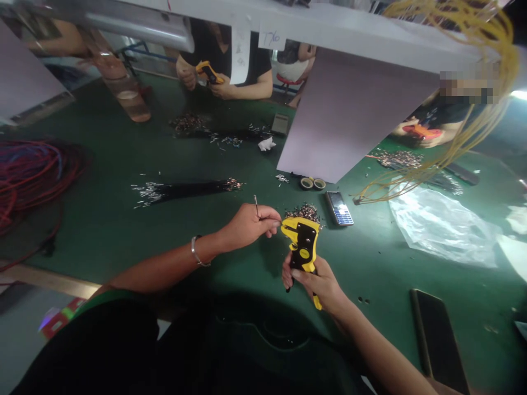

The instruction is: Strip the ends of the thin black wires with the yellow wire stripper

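My right hand (315, 280) is wrapped round the handles of a yellow and black wire stripper (303, 244), its jaws pointing up and to the left. My left hand (251, 226) pinches a short wire (257, 207); one end sticks up behind the fingers, while the other is at the stripper's jaws. Whether the jaws touch the wire cannot be made out. Just behind the tool lies a pile of small cut wire pieces (304, 212). To the left, a bundle of black wires (189, 189) with pale ends rests on the green table.
A keypad phone (340, 208), tape rolls (313, 184) and a clear plastic bag (444, 225) lie to the right. A dark smartphone (438, 340) is nearer. Red cables (33, 175) are coiled at left. A pale divider (354, 109) stands ahead; yellow wires (473, 131) hang down. Co-workers sit opposite.
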`<control>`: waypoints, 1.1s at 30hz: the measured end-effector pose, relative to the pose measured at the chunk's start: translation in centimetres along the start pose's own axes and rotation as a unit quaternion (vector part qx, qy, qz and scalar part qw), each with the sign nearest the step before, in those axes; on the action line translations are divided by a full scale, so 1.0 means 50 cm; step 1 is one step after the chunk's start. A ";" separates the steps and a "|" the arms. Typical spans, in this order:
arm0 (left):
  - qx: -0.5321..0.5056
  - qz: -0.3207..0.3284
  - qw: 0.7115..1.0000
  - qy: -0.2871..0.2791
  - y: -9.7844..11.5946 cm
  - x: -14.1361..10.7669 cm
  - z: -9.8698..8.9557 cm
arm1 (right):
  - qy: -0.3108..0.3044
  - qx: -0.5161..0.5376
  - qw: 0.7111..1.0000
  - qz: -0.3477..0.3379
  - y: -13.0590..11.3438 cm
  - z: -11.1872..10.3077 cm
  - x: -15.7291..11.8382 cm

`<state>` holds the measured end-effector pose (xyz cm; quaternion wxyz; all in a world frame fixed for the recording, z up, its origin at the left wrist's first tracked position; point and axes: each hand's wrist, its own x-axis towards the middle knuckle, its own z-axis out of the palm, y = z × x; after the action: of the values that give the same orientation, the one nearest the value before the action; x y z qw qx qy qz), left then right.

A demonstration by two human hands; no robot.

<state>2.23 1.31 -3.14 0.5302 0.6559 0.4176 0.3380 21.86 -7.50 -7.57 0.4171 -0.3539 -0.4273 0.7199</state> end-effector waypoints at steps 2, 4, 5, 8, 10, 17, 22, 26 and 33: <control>-0.007 0.002 1.000 -0.003 -0.002 0.000 0.000 | -0.004 0.005 1.000 0.002 0.003 0.001 -0.001; -0.015 0.001 1.000 -0.004 -0.003 0.000 0.000 | -0.003 0.014 1.000 0.002 0.004 0.003 -0.001; -0.019 -0.001 1.000 -0.006 -0.003 0.000 0.000 | -0.002 0.018 1.000 0.001 0.004 0.004 -0.001; -0.026 -0.004 1.000 -0.009 -0.003 -0.001 0.000 | -0.004 0.029 1.000 -0.003 0.005 0.006 -0.002; -0.030 -0.005 0.999 -0.010 -0.001 -0.002 0.000 | -0.009 0.036 0.999 -0.005 0.005 0.006 -0.003; -0.021 -0.021 0.999 -0.036 0.011 0.001 -0.006 | -0.005 0.055 0.998 -0.006 0.009 0.003 -0.003; -0.023 -0.028 0.998 -0.056 0.001 0.008 -0.011 | 0.009 0.044 0.999 -0.001 0.012 0.003 -0.005; -0.032 -0.034 0.997 -0.062 -0.016 0.017 -0.016 | 0.017 0.040 0.999 -0.007 0.018 -0.001 -0.004; -0.054 -0.037 0.997 -0.042 -0.051 0.032 -0.016 | 0.039 0.025 0.999 -0.004 0.031 -0.003 0.004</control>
<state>1.74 3.32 -5.47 0.5942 0.6242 0.4000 0.3121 21.45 -7.69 -9.10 0.4454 -0.3694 -0.3941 0.7141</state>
